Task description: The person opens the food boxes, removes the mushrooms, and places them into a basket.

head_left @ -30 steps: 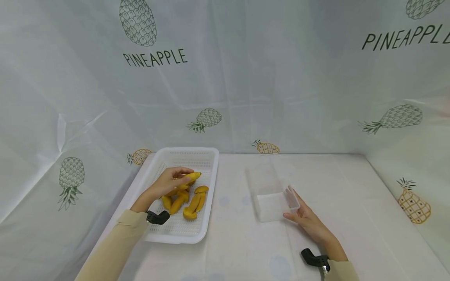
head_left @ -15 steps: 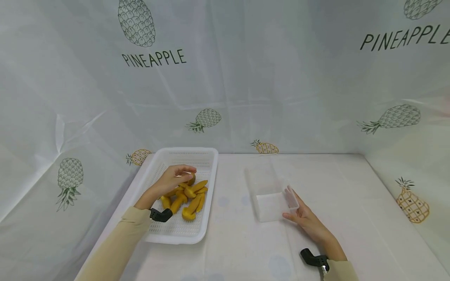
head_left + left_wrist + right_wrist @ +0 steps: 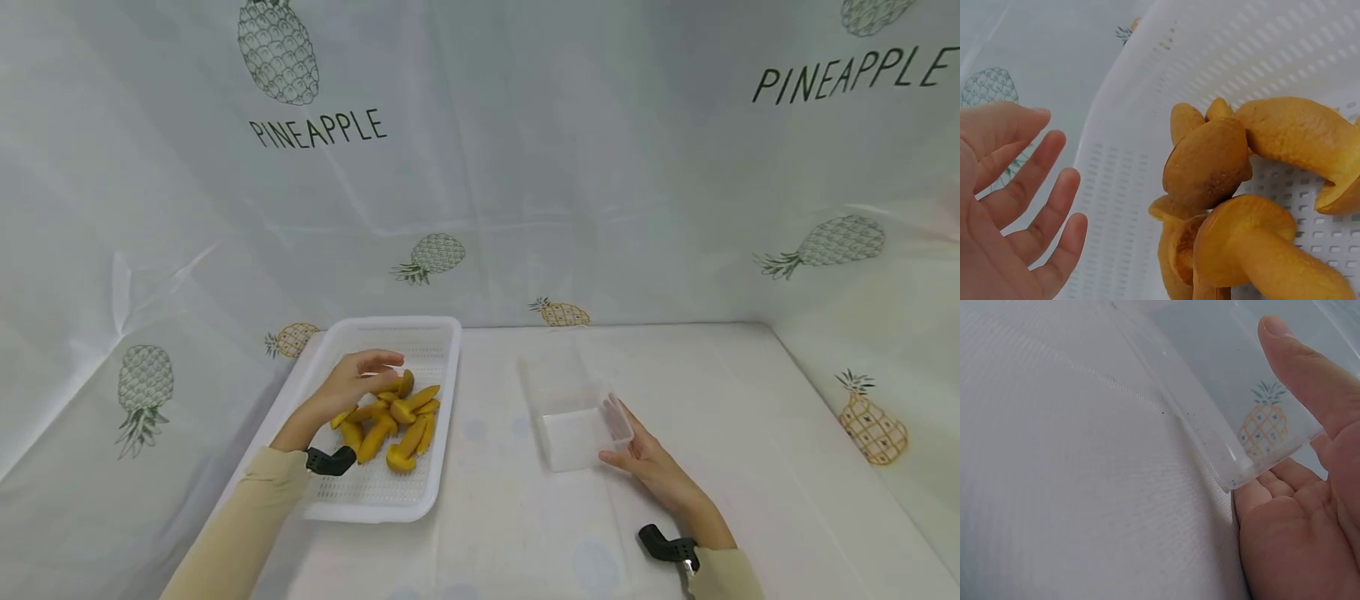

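Several yellow mushrooms [image 3: 405,451] with thick stems lie in a white perforated plastic basket [image 3: 448,417]. My left hand [image 3: 352,386] hovers over the basket's left half, fingers loosely bent and holding nothing. In the left wrist view a gap separates this hand [image 3: 1016,206] from the nearest brown-capped mushroom [image 3: 1207,162]. To the right, a clear plastic box [image 3: 570,454] lies on the table. My right hand [image 3: 663,477] holds its right end. The right wrist view shows the thumb across one face of the box [image 3: 1207,425], with the other fingers curled behind and partly hidden.
A white cloth [image 3: 517,533] with pale dots covers the table. Pineapple-printed sheeting [image 3: 510,167] hangs behind and at both sides, close to the basket's back edge. A dark camera mount sits on each wrist.
My left hand has let go of a mushroom, which now lies among the others, and has drawn slightly left. The right hand keeps its hold on the box. The head view has shifted a little.
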A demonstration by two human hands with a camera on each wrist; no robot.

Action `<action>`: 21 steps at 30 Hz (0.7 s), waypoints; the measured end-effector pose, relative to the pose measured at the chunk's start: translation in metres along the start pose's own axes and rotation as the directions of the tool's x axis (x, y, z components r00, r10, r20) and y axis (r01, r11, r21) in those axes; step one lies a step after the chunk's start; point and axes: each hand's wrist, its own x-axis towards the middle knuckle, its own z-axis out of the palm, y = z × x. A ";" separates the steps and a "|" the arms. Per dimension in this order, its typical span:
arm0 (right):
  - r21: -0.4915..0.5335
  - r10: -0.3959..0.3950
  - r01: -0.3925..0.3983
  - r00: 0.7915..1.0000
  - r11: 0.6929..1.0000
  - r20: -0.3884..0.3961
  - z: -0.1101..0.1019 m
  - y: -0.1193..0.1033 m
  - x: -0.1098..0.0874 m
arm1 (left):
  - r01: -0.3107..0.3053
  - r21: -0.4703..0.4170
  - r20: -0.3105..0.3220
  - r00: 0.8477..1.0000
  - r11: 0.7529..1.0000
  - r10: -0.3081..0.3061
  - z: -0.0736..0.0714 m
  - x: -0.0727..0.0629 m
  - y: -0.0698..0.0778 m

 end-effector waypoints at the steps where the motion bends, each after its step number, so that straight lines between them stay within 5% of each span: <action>1: 0.004 0.005 -0.005 1.000 1.000 0.002 0.000 0.000 0.000 | -0.004 0.002 -0.007 1.000 1.000 0.004 -0.001 -0.002 -0.001; 10: 0.066 0.009 -0.009 1.000 0.998 0.006 0.002 -0.001 0.002 | 0.001 0.047 -0.063 0.998 0.999 0.002 -0.008 -0.010 0.001; 21: 0.082 0.013 -0.009 0.999 0.997 -0.041 -0.003 -0.006 -0.010 | 0.003 0.094 -0.104 0.995 0.996 0.007 -0.008 -0.001 0.001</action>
